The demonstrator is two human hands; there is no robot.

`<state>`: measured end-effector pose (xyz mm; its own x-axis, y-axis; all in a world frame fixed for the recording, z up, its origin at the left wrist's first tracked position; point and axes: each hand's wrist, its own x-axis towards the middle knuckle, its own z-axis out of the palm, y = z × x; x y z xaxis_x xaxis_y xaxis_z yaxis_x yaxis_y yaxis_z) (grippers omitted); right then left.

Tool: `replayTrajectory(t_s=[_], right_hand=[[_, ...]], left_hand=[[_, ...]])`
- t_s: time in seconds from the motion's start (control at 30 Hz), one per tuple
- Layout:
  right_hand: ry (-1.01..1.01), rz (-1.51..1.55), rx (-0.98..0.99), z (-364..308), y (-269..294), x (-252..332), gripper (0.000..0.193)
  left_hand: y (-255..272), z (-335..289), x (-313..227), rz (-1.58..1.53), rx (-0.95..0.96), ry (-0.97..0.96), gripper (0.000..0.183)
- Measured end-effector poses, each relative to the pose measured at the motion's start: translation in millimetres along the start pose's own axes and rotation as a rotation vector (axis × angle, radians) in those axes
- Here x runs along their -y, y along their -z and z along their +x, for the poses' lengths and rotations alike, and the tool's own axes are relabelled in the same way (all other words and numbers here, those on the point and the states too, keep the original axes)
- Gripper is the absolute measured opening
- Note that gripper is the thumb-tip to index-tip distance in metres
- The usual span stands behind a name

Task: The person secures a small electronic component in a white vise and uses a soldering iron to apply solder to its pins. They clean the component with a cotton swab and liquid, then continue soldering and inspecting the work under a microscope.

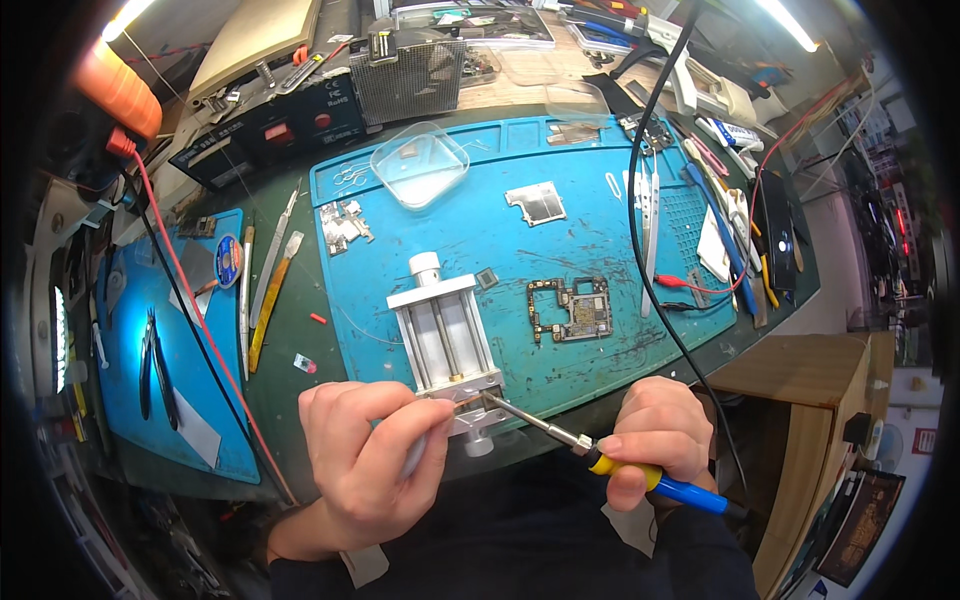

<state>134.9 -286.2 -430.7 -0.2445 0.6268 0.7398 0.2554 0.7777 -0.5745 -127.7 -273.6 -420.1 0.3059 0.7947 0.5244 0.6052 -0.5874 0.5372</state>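
Observation:
My right hand (662,440) is closed round the yellow and blue handle of a soldering iron (545,427). Its tip reaches left to the near jaws of a silver metal clamp (440,335). A small dark piece seems to sit in those jaws, too small to name. My left hand (375,450), fingers pinched, holds a thin copper-coloured strip (468,402), like desoldering braid, whose end meets the iron's tip. Part of something whitish shows under the left fingers. Right of the clamp lies a phone circuit board (585,312); a small square chip (487,279) lies by the clamp's far end.
Beyond the clamp, a clear plastic box (420,165) and a silver shield plate (537,203) lie on the blue mat (500,350). Tweezers (275,260) and cutting pliers (155,365) are at left. A black cable (637,200) hangs across the right side, near more tools.

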Motion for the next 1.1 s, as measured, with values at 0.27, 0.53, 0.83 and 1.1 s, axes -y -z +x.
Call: replayTrajectory(t_s=[0.27,0.53,0.83,1.1], right_hand=[[-0.023,-0.039,-0.037,-5.1,2.0,0.8,0.021],[-0.022,-0.010,-0.027,-6.6,4.1,1.3,0.020],[-0.002,0.038,-0.015,-5.6,4.6,-0.1,0.022],[0.008,0.055,0.001,-1.6,2.8,-0.8,0.022]], left_hand=[[-4.1,3.5,-0.7,0.005,-0.011,-0.028,0.036],[-3.0,2.9,-1.8,-0.007,0.004,-0.030,0.036],[-2.0,2.3,-0.4,-0.024,0.015,-0.020,0.031],[-1.7,-0.6,1.2,-0.036,-0.011,0.003,0.031]])
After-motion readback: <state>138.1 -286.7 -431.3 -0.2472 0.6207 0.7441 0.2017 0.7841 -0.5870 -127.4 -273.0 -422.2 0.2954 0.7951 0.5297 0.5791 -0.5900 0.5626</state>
